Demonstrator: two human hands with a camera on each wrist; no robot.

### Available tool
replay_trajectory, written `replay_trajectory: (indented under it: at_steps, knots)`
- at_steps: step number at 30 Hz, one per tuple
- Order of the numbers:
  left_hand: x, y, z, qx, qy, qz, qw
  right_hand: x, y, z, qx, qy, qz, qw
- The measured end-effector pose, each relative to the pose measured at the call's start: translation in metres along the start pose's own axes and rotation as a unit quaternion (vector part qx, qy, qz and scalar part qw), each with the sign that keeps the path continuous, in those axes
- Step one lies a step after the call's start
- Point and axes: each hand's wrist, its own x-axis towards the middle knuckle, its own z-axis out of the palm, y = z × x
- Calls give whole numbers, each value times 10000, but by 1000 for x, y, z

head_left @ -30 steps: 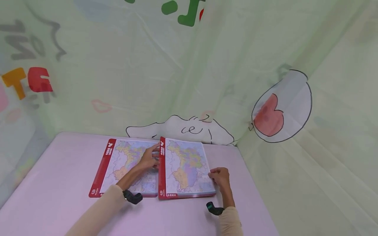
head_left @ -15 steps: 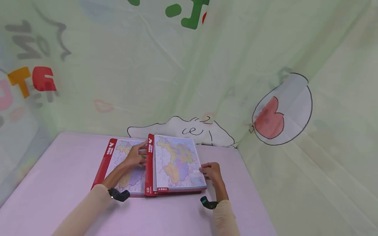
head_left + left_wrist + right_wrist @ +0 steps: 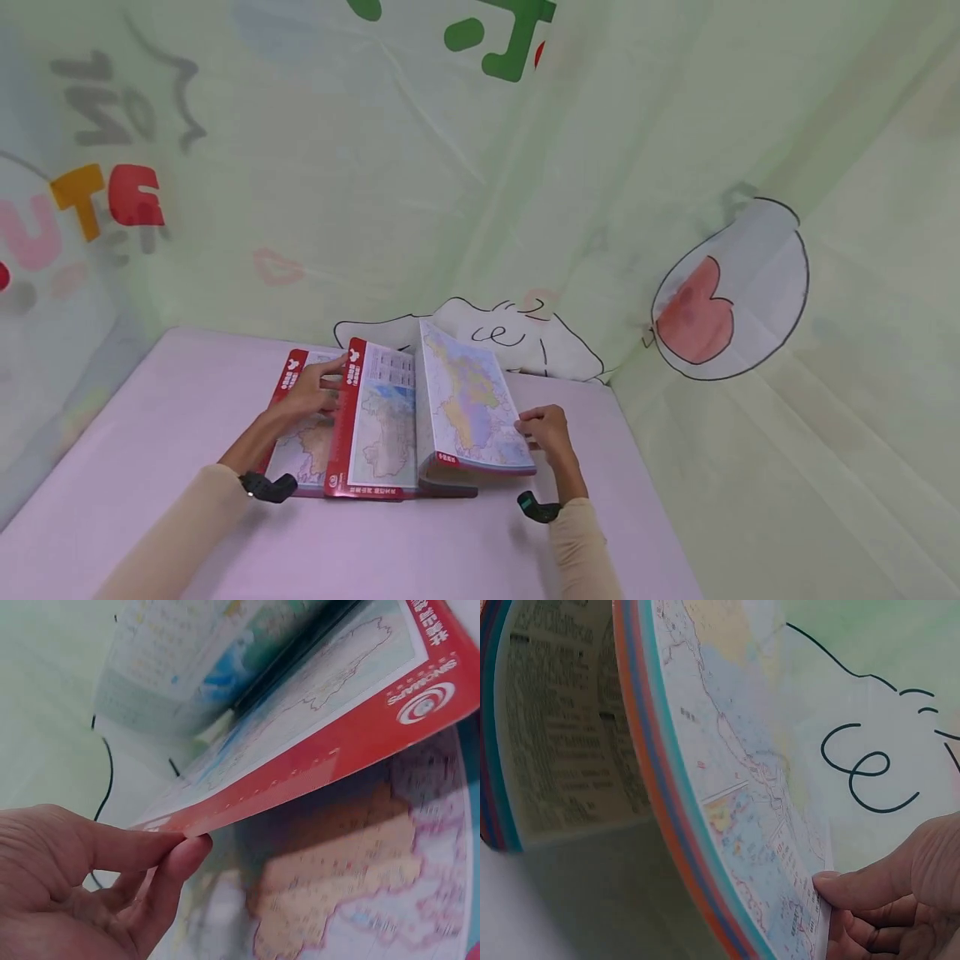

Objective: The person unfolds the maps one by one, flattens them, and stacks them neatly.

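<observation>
A red-edged map [image 3: 300,457] lies beneath my left hand [image 3: 302,395], which pinches the red margin [image 3: 338,454] of an open atlas [image 3: 387,417], spreading rightward from that pinch to its lifted, curving map pages [image 3: 471,398], pinched by my right hand [image 3: 551,429].

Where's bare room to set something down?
The table is bare left of the maps and left sleeve, between that sleeve and right sleeve, and in a strip between the right hand and the table's right edge. It's crowded where the left hand and right hand hold the maps.
</observation>
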Motion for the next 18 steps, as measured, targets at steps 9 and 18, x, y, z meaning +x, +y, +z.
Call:
replay_trajectory:
  at_steps: [9,18]
  knots:
    - [-3,-10,-25,484,137,-116,9987,6,5,-23,-331,42,-135,9994]
    - [-13,-15,-48,835,181,-440,9954,13,10,-53,-1224,555,-6,9909]
